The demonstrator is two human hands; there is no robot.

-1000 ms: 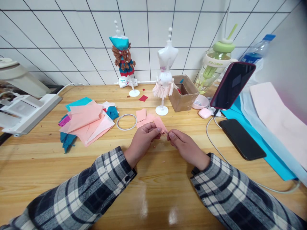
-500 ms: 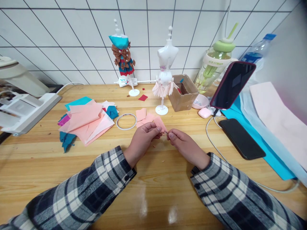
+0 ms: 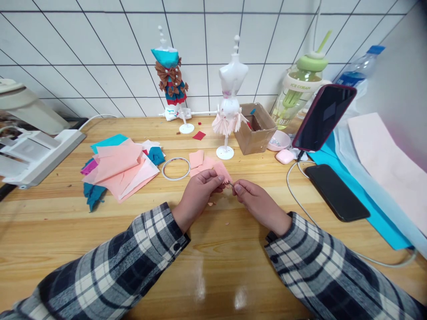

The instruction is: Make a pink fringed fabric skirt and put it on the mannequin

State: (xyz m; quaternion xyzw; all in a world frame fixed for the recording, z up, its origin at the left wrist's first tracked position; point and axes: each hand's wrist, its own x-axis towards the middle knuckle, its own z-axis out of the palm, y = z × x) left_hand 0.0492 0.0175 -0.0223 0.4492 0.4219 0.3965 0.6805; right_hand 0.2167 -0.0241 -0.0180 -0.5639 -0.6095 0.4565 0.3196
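Observation:
My left hand (image 3: 201, 192) pinches a small piece of pink crepe paper (image 3: 221, 170) between thumb and fingers; the paper's lower edge looks notched. Close to its right, my right hand (image 3: 255, 198) is closed, thumb against forefinger, on a thin dark thing at the paper's corner, too small to name. Beyond the left hand lie several cut pink paper pieces (image 3: 196, 158). A white ring (image 3: 176, 169) rests left of them. Behind stands a white dress form (image 3: 232, 78) with a pleated pink skirt (image 3: 226, 123) around its hips.
A second dress form (image 3: 171, 78) wears teal, brown and red. Coloured sheets (image 3: 122, 166) are heaped at left. A cardboard box (image 3: 255, 138), a pink dish (image 3: 279, 141), a propped phone (image 3: 325, 116), a flat phone (image 3: 336, 192) and a cup (image 3: 298, 91) stand or lie at right.
Both hands have hardly moved. The paper's notched lower edge looks paler now, and a small pink scrap shows on the table below the left fingers.

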